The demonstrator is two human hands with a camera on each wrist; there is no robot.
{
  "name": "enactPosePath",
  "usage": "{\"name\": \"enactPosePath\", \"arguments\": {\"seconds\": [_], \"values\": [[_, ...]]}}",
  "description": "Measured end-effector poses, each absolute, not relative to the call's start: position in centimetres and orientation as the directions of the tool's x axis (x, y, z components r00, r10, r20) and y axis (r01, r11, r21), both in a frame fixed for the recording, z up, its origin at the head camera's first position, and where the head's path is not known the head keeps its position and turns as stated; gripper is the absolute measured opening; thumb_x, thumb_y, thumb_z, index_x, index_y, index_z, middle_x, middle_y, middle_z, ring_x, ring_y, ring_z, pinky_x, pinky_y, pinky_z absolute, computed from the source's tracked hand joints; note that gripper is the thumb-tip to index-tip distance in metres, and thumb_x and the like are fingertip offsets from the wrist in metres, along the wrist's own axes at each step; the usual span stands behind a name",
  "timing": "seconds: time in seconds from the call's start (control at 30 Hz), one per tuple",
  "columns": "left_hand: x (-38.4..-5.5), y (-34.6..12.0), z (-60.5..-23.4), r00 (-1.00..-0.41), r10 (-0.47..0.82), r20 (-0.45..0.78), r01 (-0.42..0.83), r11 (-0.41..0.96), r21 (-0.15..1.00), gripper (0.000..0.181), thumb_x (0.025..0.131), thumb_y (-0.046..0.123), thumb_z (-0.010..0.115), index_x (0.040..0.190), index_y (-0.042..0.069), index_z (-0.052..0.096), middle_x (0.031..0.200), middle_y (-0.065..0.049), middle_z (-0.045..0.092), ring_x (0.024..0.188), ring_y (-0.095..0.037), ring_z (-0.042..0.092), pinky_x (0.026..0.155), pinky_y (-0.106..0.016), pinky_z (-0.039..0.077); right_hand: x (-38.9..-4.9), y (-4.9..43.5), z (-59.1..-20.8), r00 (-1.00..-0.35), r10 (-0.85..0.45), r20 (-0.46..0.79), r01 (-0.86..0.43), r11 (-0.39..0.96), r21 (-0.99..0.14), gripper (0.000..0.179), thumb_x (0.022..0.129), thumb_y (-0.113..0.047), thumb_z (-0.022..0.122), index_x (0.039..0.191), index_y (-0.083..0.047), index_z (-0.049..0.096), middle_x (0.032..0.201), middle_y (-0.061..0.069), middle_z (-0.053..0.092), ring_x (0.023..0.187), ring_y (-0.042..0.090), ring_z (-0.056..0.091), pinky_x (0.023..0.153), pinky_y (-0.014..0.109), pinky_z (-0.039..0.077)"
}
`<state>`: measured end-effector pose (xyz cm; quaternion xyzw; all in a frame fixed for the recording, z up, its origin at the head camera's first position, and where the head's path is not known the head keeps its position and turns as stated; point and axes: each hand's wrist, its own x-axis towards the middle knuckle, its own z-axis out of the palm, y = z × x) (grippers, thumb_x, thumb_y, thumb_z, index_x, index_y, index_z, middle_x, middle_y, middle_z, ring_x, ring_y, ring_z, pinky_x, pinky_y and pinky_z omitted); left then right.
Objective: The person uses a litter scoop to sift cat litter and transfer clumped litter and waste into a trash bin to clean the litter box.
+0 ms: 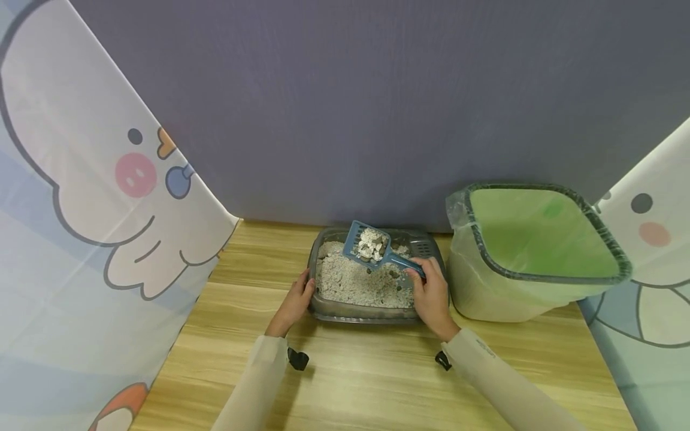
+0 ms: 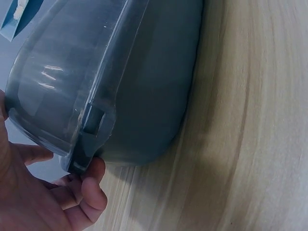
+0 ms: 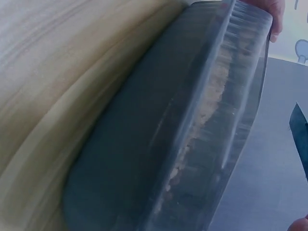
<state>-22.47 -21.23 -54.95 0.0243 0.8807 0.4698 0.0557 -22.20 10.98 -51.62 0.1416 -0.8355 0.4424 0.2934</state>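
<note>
A grey litter box (image 1: 366, 312) with pale grainy litter (image 1: 356, 290) sits on the table. My left hand (image 1: 294, 302) grips its left end; in the left wrist view, the thumb and fingers (image 2: 94, 199) close around the rim by a latch slot. My right hand (image 1: 433, 296) holds a blue litter scoop (image 1: 401, 261) by its handle. Whitish and grey clumps (image 1: 372, 244) fill the slotted scoop head, which is over the back of the box. Darker clumps dot the litter. In the right wrist view, the scoop (image 3: 299, 137) is only partly visible beside the box wall (image 3: 130, 144).
A large bin (image 1: 485, 299) with a dark rim, lined with a translucent bag, stands right of the litter box. Behind both rises a grey panel (image 1: 345, 120). Cartoon-printed cloths (image 1: 81, 227) flank the wooden table (image 1: 356, 383). Dark straps (image 1: 297, 359) show near both wrists.
</note>
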Motion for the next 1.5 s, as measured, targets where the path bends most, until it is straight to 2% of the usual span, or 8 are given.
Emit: {"name": "enactPosePath", "arguments": {"seconds": [0.47, 0.53, 0.7, 0.83, 1.07, 1.23, 1.5], "values": [[-22.3, -21.2, -54.8, -0.993, 0.102, -0.063, 0.007, 0.574, 0.819, 0.061, 0.103, 0.043, 0.031, 0.149, 0.003, 0.023, 0.139, -0.033, 0.034, 0.128, -0.046, 0.032, 0.100, -0.057, 0.028, -21.9, 11.6, -51.0, -0.729, 0.049, 0.683, -0.545, 0.562, -0.622, 0.024, 0.086, -0.001, 0.067, 0.111, -0.001, 0.064, 0.084, 0.007, 0.049, 0.059, 0.008, 0.034, 0.053, 0.024, 0.034], [-22.3, -21.2, -54.8, -0.993, 0.105, -0.058, 0.014, 0.577, 0.817, 0.061, 0.103, 0.043, 0.031, 0.149, 0.003, 0.023, 0.139, -0.033, 0.034, 0.128, -0.046, 0.033, 0.100, -0.058, 0.028, -21.8, 11.6, -51.0, -0.747, 0.043, 0.664, -0.535, 0.554, -0.638, 0.025, 0.087, -0.003, 0.066, 0.112, -0.001, 0.064, 0.084, 0.006, 0.050, 0.058, 0.008, 0.034, 0.052, 0.023, 0.033], [-22.4, -21.4, -55.1, -0.993, 0.103, -0.051, 0.019, 0.580, 0.814, 0.060, 0.104, 0.041, 0.031, 0.149, 0.002, 0.024, 0.138, -0.033, 0.035, 0.127, -0.046, 0.034, 0.099, -0.058, 0.029, -21.6, 11.3, -51.3, -0.839, 0.036, 0.543, -0.437, 0.552, -0.711, 0.024, 0.095, -0.017, 0.058, 0.115, -0.003, 0.061, 0.084, 0.002, 0.051, 0.052, 0.010, 0.035, 0.049, 0.026, 0.035], [-22.5, -21.4, -55.1, -0.994, 0.097, -0.054, 0.012, 0.576, 0.818, 0.059, 0.104, 0.040, 0.032, 0.149, 0.003, 0.024, 0.139, -0.033, 0.035, 0.127, -0.046, 0.034, 0.099, -0.058, 0.029, -21.6, 11.0, -51.3, -0.858, 0.030, 0.512, -0.411, 0.556, -0.722, 0.025, 0.097, -0.021, 0.056, 0.111, -0.003, 0.064, 0.078, 0.000, 0.051, 0.049, 0.010, 0.036, 0.047, 0.027, 0.035], [-22.5, -21.3, -55.1, -0.993, 0.096, -0.064, 0.003, 0.574, 0.819, 0.058, 0.104, 0.038, 0.033, 0.149, 0.002, 0.024, 0.138, -0.033, 0.034, 0.126, -0.047, 0.034, 0.098, -0.058, 0.030, -21.8, 10.8, -50.8, -0.819, 0.021, 0.573, -0.471, 0.546, -0.693, 0.017, 0.095, -0.016, 0.060, 0.101, -0.003, 0.069, 0.072, -0.004, 0.051, 0.053, 0.009, 0.040, 0.050, 0.027, 0.036], [-22.5, -21.3, -55.1, -0.993, 0.096, -0.069, -0.001, 0.573, 0.820, 0.058, 0.104, 0.038, 0.033, 0.149, 0.003, 0.024, 0.138, -0.033, 0.034, 0.126, -0.047, 0.034, 0.098, -0.059, 0.030, -21.8, 10.9, -50.5, -0.787, 0.004, 0.617, -0.522, 0.529, -0.669, 0.018, 0.093, -0.010, 0.062, 0.107, -0.002, 0.068, 0.076, -0.001, 0.048, 0.054, 0.010, 0.038, 0.050, 0.025, 0.034], [-22.5, -21.3, -55.2, -0.994, 0.093, -0.065, 0.001, 0.576, 0.817, 0.059, 0.104, 0.038, 0.033, 0.149, 0.002, 0.023, 0.140, -0.033, 0.033, 0.128, -0.046, 0.033, 0.100, -0.058, 0.028, -21.5, 11.2, -49.5, -0.729, 0.018, 0.684, -0.585, 0.503, -0.636, 0.030, 0.086, -0.003, 0.067, 0.116, -0.003, 0.065, 0.083, 0.005, 0.048, 0.056, 0.007, 0.036, 0.050, 0.020, 0.034]]}}
